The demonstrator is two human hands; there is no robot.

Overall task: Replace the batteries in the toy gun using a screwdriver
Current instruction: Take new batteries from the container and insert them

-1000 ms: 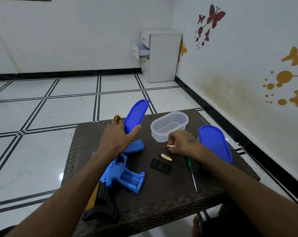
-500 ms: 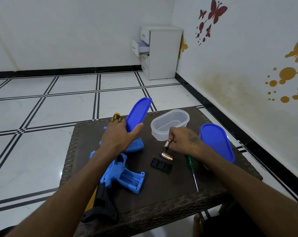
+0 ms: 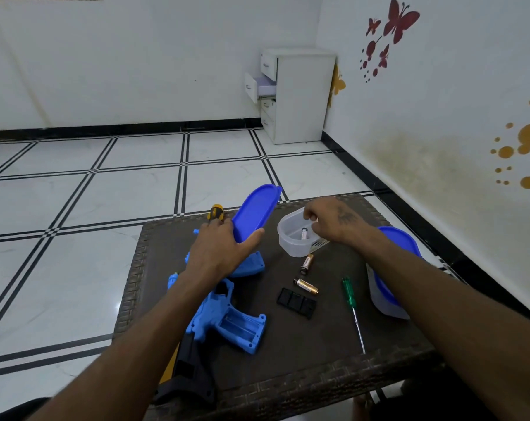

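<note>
White tiled flooring surrounds a dark woven table (image 3: pixel 288 369) where a blue toy gun (image 3: pixel 224 317) lies near the left edge, its battery bay open, under the left forearm. Left hand (image 3: pixel 221 253) grips an upright blue lid (image 3: pixel 256 212). Right hand (image 3: pixel 330 220), fingers curled, reaches into a clear tub (image 3: pixel 291 244) near the far edge; whether it pinches anything is unclear. Two batteries (image 3: pixel 306 275) and a green screwdriver (image 3: pixel 350 302) lie between the arms.

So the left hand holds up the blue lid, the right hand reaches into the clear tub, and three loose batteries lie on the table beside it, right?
Not quite: the head view shows two loose batteries on the table, not three. The left hand does hold the blue lid, and the right hand reaches into the clear tub.
</note>
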